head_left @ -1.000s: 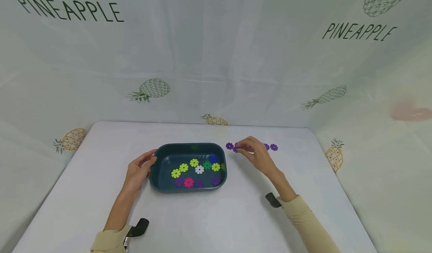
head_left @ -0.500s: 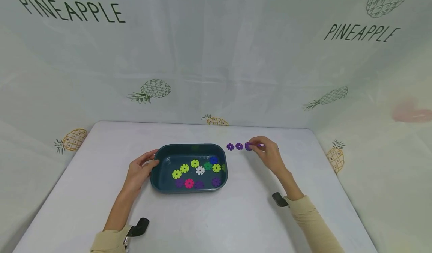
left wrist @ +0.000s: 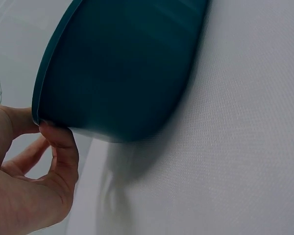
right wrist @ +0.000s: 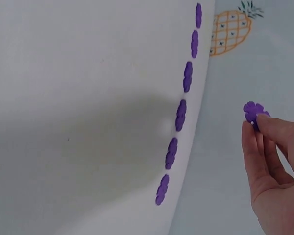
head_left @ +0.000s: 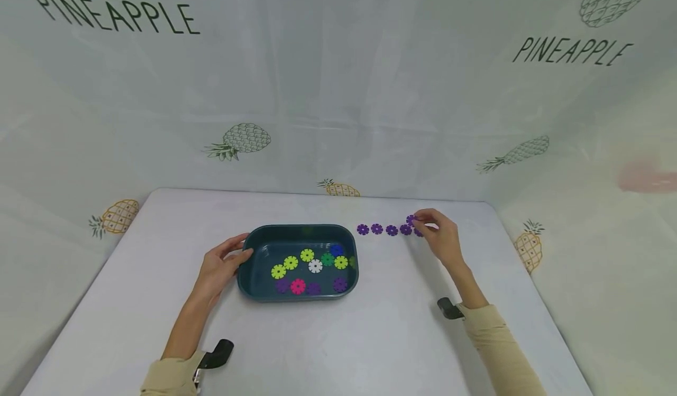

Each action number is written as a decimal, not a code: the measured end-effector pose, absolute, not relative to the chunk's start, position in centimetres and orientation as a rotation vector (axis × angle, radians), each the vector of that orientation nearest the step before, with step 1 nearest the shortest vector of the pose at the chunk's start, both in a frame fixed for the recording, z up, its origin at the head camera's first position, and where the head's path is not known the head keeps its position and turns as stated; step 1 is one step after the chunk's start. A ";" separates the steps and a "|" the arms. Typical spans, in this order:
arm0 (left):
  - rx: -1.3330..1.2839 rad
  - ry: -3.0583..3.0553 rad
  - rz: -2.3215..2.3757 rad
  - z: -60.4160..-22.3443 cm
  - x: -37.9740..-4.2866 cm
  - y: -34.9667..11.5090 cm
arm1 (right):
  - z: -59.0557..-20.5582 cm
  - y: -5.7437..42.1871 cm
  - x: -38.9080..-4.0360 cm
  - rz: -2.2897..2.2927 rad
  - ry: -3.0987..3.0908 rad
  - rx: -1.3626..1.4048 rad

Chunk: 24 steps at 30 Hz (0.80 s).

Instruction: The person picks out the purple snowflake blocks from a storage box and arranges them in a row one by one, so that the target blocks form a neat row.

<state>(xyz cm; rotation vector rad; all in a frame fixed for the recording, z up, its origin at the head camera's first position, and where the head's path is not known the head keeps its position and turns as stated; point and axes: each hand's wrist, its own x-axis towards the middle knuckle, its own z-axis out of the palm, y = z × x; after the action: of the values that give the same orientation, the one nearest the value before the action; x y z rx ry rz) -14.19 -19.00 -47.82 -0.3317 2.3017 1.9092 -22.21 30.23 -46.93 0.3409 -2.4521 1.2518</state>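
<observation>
My left hand (head_left: 218, 269) grips the left end of a dark teal tray (head_left: 259, 267). In the left wrist view, thumb and fingers pinch the tray's rim. Between the thumb and fingertips of my right hand (head_left: 443, 240) is a purple snowflake disc (right wrist: 254, 111), flower-shaped with notched edges. It is raised over the right part of a row of similar purple discs (head_left: 391, 230) on the table. The right end of that row is partly hidden behind the hand in the head view; the right wrist view shows several discs spaced in a line.
Inside the tray lie several notched discs: yellow (head_left: 291, 262), white (head_left: 315, 266), green (head_left: 327, 259), blue (head_left: 336, 250), pink (head_left: 298, 286) and purple (head_left: 340, 284). The white table (head_left: 317, 349) ends at a pineapple-printed curtain (head_left: 338, 90) behind.
My right hand has moved right along the row, carrying the purple snowflake disc, uncovering the discs at the row's left. The left hand stays on the tray.
</observation>
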 end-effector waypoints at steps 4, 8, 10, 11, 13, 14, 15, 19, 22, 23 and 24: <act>-0.336 2.288 1.911 -47.8 -14.2 -19.1 | -47.4 31.3 -22.6 1.233 -2.460 0.266; -0.331 2.274 1.924 -47.8 -14.2 -19.1 | -47.7 32.2 -22.7 1.214 -2.476 0.172; -0.326 2.276 1.929 -47.9 -14.2 -19.1 | -47.8 32.7 -22.7 1.205 -2.489 0.120; -0.323 2.281 1.929 -47.9 -14.1 -19.1 | -47.8 33.0 -22.7 1.199 -2.496 0.095; -0.320 2.285 1.934 -48.0 -14.1 -19.1 | -48.0 33.5 -22.7 1.198 -2.503 0.050; -0.321 2.286 1.935 -48.0 -14.1 -19.1 | -48.1 33.7 -22.8 1.186 -2.512 0.026; -0.321 2.289 1.935 -48.0 -14.1 -19.1 | -48.2 34.0 -22.8 1.173 -2.520 -0.003; -0.320 2.287 1.937 -48.1 -14.1 -19.1 | -48.6 34.9 -22.9 1.169 -2.533 -0.106; -0.323 2.290 1.932 -48.1 -14.1 -19.1 | -48.8 35.4 -22.9 1.184 -2.537 -0.182; -0.325 2.291 1.931 -48.2 -14.1 -19.1 | -48.9 35.5 -22.8 1.190 -2.540 -0.205; -0.328 2.293 1.927 -48.2 -14.1 -19.1 | -49.0 35.7 -22.8 1.194 -2.543 -0.226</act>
<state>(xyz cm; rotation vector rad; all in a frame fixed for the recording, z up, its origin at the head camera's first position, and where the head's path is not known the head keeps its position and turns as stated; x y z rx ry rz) -14.11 -19.14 -48.17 -0.3283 2.2929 1.9275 -22.83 35.67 -48.97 -0.2259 -2.5428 1.1941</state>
